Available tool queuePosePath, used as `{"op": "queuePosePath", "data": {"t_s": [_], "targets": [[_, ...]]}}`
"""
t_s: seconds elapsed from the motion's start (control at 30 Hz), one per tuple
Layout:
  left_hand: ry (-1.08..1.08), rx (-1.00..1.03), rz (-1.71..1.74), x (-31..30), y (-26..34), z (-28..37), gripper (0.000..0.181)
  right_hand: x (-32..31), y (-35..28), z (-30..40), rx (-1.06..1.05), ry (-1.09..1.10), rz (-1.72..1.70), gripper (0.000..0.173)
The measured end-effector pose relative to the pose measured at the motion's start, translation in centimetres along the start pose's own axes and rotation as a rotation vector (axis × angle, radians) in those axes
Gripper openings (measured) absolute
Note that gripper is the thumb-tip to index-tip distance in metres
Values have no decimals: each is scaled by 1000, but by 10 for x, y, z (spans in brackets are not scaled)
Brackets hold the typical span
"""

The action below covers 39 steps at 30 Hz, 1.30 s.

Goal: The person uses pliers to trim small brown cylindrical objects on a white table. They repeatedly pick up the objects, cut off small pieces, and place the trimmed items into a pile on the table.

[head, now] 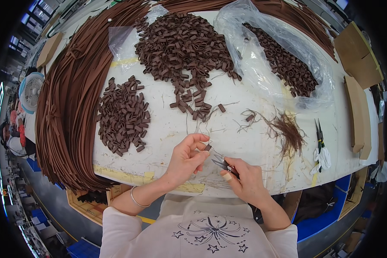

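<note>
My left hand (188, 158) pinches a small brown strap loop (207, 147) between thumb and fingers; thin dark threads trail from it. Just to its right, my right hand (242, 175) holds thread snips (224, 163), whose blades are apart and point at the threads near the loop. Beyond my hands lies a big heap of brown loops (183, 48), with a few strung loops (198, 104) reaching toward me. A smaller pile of loops (124, 116) lies to the left. A tangle of cut threads (288, 132) and a single loop (250, 118) lie to the right.
Long brown strips (74, 96) curve along the table's left and far sides. A clear plastic bag (251, 64) with ring-shaped loops is at the back right. Long-nosed pliers (319, 138) wrapped in white material and cardboard pieces (358, 113) lie at the right. A person (17, 142) is at the far left.
</note>
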<state>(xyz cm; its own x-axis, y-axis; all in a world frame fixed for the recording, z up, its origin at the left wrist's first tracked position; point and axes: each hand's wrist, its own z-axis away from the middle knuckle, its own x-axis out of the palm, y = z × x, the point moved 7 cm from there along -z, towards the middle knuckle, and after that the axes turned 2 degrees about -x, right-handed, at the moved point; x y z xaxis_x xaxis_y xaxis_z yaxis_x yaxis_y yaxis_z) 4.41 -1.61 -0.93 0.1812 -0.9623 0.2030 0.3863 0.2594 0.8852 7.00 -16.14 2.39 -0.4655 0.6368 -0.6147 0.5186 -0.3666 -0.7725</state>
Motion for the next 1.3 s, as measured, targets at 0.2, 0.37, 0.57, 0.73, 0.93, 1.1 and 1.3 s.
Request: {"op": "queuePosePath", "data": {"t_s": [0.2, 0.37, 0.57, 0.73, 0.93, 1.1, 1.3], "targets": [[-12, -48, 47, 2, -4, 2, 23, 8, 7, -1, 34, 47, -3, 26], [-36, -103, 179, 5, -7, 1, 20, 6, 7, -1, -5, 111, 53, 26], [-50, -104, 184, 7, -9, 1, 19, 4, 2, -2, -98, 144, 201, 26], [-53, -109, 143, 7, -8, 1, 19, 4, -1, -5, -134, 141, 265, 26], [-29, -68, -4, 5, -4, -1, 22, 4, 8, -5, -56, 131, 128, 23], [-70, 62, -249, 5, -2, -3, 25, 5, 14, -8, 20, 79, 6, 22], [-92, 121, -380, 6, 2, -3, 28, 4, 9, -8, -31, 99, 72, 23]]}}
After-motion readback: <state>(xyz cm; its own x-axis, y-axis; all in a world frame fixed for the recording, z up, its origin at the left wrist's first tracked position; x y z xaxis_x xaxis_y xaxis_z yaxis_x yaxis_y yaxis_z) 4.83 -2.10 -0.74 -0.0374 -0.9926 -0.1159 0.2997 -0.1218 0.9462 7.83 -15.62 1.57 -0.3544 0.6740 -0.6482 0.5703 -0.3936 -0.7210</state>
